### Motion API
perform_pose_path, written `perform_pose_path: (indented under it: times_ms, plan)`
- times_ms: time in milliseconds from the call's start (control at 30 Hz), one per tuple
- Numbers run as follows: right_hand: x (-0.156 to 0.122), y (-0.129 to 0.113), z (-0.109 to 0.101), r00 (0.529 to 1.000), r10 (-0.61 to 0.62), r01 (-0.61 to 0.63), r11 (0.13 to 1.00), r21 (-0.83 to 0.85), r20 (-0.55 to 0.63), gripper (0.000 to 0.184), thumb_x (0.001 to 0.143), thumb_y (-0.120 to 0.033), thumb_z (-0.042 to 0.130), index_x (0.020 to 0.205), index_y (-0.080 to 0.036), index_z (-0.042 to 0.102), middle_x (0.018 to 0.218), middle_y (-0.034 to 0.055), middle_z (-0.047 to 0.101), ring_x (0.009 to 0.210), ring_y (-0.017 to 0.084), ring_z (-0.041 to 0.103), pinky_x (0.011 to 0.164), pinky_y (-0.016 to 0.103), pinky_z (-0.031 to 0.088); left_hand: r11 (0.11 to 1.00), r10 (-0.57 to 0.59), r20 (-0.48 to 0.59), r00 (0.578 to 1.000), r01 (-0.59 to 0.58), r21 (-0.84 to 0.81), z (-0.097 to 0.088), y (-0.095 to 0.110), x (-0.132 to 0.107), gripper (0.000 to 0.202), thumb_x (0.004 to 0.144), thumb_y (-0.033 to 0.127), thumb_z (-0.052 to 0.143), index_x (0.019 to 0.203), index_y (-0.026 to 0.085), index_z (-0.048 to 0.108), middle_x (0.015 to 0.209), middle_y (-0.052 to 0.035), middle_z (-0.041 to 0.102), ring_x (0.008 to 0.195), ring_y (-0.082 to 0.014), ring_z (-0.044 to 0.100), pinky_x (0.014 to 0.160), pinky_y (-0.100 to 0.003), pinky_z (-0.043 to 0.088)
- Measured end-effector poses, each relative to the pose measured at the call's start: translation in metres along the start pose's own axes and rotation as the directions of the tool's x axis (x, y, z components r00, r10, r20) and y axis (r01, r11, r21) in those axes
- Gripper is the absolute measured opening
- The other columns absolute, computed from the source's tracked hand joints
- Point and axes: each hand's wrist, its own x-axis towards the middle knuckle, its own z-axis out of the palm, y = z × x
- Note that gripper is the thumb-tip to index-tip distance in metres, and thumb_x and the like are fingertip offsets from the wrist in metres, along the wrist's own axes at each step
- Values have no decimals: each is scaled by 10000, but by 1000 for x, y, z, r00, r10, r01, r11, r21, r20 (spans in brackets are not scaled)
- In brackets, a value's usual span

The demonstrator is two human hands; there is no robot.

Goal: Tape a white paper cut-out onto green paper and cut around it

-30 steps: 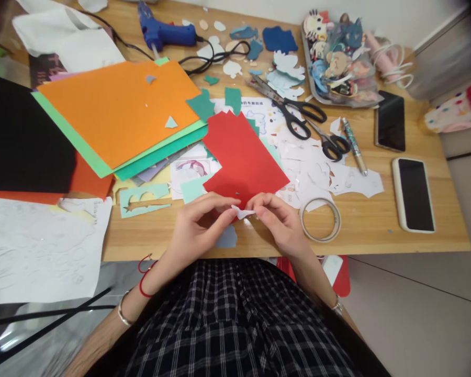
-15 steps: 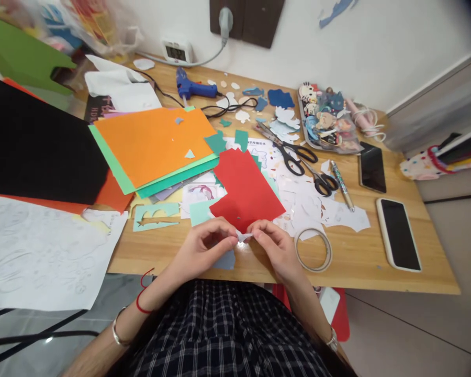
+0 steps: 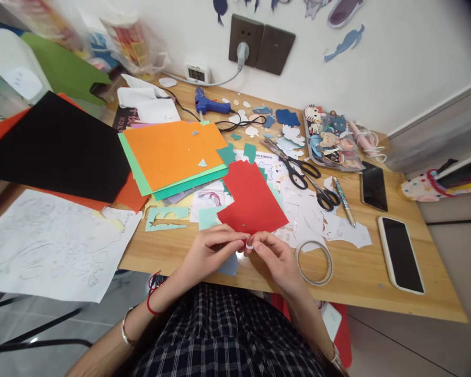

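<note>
Your left hand [image 3: 209, 252] and right hand [image 3: 275, 256] pinch a small white scrap [image 3: 250, 244]; red sheet [image 3: 251, 200] just behind, tape roll [image 3: 316, 262] beside

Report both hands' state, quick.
Left hand: pinched shut on the paper scrap.
Right hand: pinched shut on the same paper scrap.

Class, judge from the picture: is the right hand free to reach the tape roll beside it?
Probably yes: the tape roll lies just beside the right hand with bare table between, though that hand is pinching a small white scrap.
</note>
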Motion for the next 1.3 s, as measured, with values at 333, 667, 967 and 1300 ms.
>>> perform_pose_path:
  times_ms: [333,667,967,1300]
  plan:
    - [-8,-2,15,948,-151,132,988,-83,-280,80,869,-254,537,815,-215,581,834,-3,598,788,112,560,738,220,456,982,-148,-332,931,98,-163,25,2,-22,95,786,234,650,837,179,593,732,-7,612,626,-117,572,576,-235,481]
    - [-13,-1,23,943,-240,233,971,-56,-229,95,868,-159,526,814,-225,568,900,2,659,858,118,613,786,257,489,954,-210,-378,902,105,-280,38,6,-25,117,790,241,650,801,182,550,702,3,640,519,-100,593,482,-219,474]
    - [-13,1,22,947,-248,233,968,-94,-202,96,863,-164,516,791,-222,543,911,9,657,888,139,613,803,287,485,965,-192,-355,915,109,-240,37,4,-25,99,804,257,629,858,189,582,628,16,625,494,-119,600,467,-239,488]
    - [-7,-2,16,967,-201,180,974,-138,-154,90,861,-188,515,778,-211,541,879,13,635,844,142,588,788,281,454,995,-58,-293,954,77,55,20,2,-27,100,846,222,577,770,183,628,693,-11,620,596,-124,572,546,-245,481]
